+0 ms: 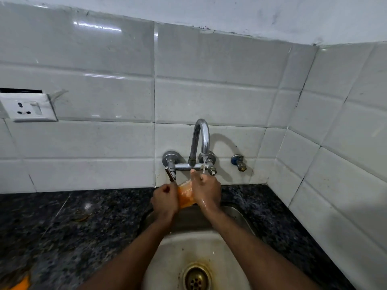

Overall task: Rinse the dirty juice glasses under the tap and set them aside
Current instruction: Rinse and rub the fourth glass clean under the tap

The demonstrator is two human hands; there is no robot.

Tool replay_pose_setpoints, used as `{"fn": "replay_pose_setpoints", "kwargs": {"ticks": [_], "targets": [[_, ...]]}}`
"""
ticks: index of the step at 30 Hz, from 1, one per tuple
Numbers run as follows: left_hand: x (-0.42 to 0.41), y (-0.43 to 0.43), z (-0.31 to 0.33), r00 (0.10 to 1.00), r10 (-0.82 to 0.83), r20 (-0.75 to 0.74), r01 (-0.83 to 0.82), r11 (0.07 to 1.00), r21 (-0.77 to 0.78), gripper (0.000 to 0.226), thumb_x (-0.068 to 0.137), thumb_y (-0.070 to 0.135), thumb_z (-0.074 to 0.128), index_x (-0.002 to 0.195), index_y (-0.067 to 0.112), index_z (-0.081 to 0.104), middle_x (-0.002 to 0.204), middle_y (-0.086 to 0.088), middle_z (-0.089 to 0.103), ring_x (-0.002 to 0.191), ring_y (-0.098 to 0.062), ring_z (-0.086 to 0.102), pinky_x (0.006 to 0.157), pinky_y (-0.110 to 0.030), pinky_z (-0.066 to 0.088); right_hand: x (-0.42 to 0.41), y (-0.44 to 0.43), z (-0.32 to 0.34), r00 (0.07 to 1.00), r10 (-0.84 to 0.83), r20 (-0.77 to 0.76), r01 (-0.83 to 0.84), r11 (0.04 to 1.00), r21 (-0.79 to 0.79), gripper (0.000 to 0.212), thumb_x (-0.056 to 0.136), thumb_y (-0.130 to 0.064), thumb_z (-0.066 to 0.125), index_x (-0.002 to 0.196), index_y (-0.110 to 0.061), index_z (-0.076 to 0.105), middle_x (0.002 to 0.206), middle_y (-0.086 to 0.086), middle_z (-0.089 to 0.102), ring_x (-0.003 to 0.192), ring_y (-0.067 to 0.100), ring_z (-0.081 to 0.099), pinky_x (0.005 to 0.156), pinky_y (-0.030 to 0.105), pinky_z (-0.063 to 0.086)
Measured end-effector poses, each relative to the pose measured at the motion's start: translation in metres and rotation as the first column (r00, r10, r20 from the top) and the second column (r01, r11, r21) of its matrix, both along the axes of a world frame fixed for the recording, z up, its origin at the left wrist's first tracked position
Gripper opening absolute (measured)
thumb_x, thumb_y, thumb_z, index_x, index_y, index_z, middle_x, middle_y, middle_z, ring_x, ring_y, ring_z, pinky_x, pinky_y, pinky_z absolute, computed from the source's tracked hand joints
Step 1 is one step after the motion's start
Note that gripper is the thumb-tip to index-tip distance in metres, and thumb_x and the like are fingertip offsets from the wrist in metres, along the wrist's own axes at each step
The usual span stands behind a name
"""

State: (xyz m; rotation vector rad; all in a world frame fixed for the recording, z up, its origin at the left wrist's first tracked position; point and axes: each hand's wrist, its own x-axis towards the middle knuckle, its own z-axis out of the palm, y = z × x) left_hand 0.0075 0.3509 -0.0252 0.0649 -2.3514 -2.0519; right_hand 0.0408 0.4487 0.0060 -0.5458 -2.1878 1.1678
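A juice glass (pixel 185 195) stained orange is held between both hands above the back of the steel sink (pixel 234 214). My left hand (pixel 165 198) grips its left side. My right hand (pixel 206 190), wet, wraps its right side and top. A thin stream of water runs from the chrome tap (pixel 201 139) onto my right hand's fingers. Much of the glass is hidden by the hands.
Dark speckled granite counter (pixel 69 222) surrounds the sink on both sides. The brass drain (pixel 195 277) sits at the sink's near end. A tap lever (pixel 170 173) hangs left of the spout, a small valve (pixel 239 163) right. A wall socket (pixel 27 109) is far left. Something orange (pixel 21 284) lies at the bottom left.
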Motion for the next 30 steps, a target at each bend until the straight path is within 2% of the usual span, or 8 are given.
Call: {"fn": "replay_pose_setpoints", "kwargs": {"ticks": [3, 6, 8, 13, 17, 22, 27, 30], "targets": [[-0.001, -0.007, 0.02, 0.759, -0.392, 0.521, 0.348, 0.919, 0.184, 0.041, 0.1, 0.042, 0.039, 0.101, 0.005, 0.058, 0.086, -0.019, 0.065, 0.059, -0.023, 0.057, 0.043, -0.022, 0.039, 0.006, 0.009, 0.001, 0.998, 0.065, 0.01, -0.065, 0.981, 0.182, 0.045, 0.098, -0.037, 0.052, 0.058, -0.017, 0.053, 0.054, 0.001, 0.054, 0.048, 0.014, 0.051, 0.048, 0.028, 0.044], [0.005, 0.002, 0.009, 0.99, -0.079, 0.118, 0.07, 0.994, 0.084, 0.029, 0.101, 0.037, 0.051, 0.097, 0.011, 0.061, 0.096, -0.016, 0.068, 0.074, -0.023, 0.062, 0.053, -0.022, 0.044, 0.002, 0.007, 0.01, 1.0, -0.002, -0.004, 0.003, 0.997, 0.077, 0.039, 0.098, -0.035, 0.052, 0.068, -0.012, 0.061, 0.057, -0.001, 0.054, 0.051, 0.01, 0.051, 0.046, 0.021, 0.035], [0.013, 0.005, 0.003, 0.979, 0.061, -0.192, -0.07, 0.997, -0.04, 0.024, 0.099, 0.031, 0.055, 0.096, 0.01, 0.067, 0.096, -0.012, 0.069, 0.082, -0.02, 0.062, 0.059, -0.016, 0.039, -0.002, 0.005, 0.016, 0.999, -0.036, 0.031, 0.038, 0.997, -0.073, 0.038, 0.098, -0.038, 0.052, 0.076, -0.01, 0.064, 0.065, 0.002, 0.062, 0.058, 0.014, 0.06, 0.05, 0.022, 0.044], [0.0, -0.002, 0.019, 0.854, -0.289, 0.433, 0.26, 0.957, 0.128, 0.041, 0.098, 0.048, 0.045, 0.105, 0.01, 0.058, 0.093, -0.019, 0.067, 0.064, -0.024, 0.062, 0.046, -0.024, 0.046, 0.003, 0.018, 0.008, 0.995, 0.097, 0.024, -0.1, 0.976, 0.194, 0.043, 0.098, -0.043, 0.049, 0.069, -0.013, 0.061, 0.06, 0.0, 0.059, 0.054, 0.015, 0.059, 0.052, 0.031, 0.05], [0.011, 0.007, 0.017, 0.979, 0.081, -0.187, -0.086, 0.996, -0.022, 0.023, 0.098, 0.031, 0.058, 0.095, 0.01, 0.066, 0.093, -0.012, 0.068, 0.073, -0.014, 0.06, 0.053, -0.018, 0.045, -0.004, 0.013, 0.01, 0.999, -0.044, 0.028, 0.05, 0.964, -0.262, 0.037, 0.095, -0.043, 0.054, 0.07, -0.017, 0.062, 0.076, 0.008, 0.07, 0.071, 0.024, 0.069, 0.07, 0.039, 0.059], [-0.006, -0.002, 0.022, 0.836, -0.325, 0.442, 0.251, 0.943, 0.218, 0.037, 0.1, 0.043, 0.041, 0.104, 0.009, 0.057, 0.093, -0.017, 0.066, 0.064, -0.023, 0.06, 0.045, -0.026, 0.047, 0.004, 0.013, 0.011, 0.994, 0.082, -0.068, -0.08, 0.996, 0.036, 0.041, 0.097, -0.038, 0.054, 0.07, -0.009, 0.064, 0.061, 0.004, 0.061, 0.054, 0.017, 0.056, 0.052, 0.032, 0.048], [0.007, 0.006, 0.002, 0.956, 0.141, -0.258, -0.143, 0.99, 0.011, 0.014, 0.096, 0.025, 0.061, 0.084, 0.017, 0.062, 0.082, -0.004, 0.063, 0.083, -0.03, 0.065, 0.064, -0.025, 0.048, -0.005, 0.008, 0.013, 1.0, 0.015, -0.007, -0.016, 0.982, -0.188, 0.036, 0.097, -0.038, 0.052, 0.072, -0.014, 0.062, 0.063, 0.002, 0.061, 0.06, 0.019, 0.063, 0.05, 0.02, 0.043], [-0.006, 0.001, 0.008, 0.966, -0.08, 0.245, 0.042, 0.987, 0.154, 0.038, 0.1, 0.038, 0.044, 0.089, 0.006, 0.061, 0.079, -0.012, 0.065, 0.068, -0.03, 0.063, 0.048, -0.021, 0.039, -0.001, 0.011, 0.01, 0.985, 0.167, -0.034, -0.159, 0.972, 0.174, 0.046, 0.095, -0.048, 0.05, 0.07, -0.012, 0.064, 0.057, -0.001, 0.059, 0.051, 0.012, 0.055, 0.05, 0.027, 0.046]]}}
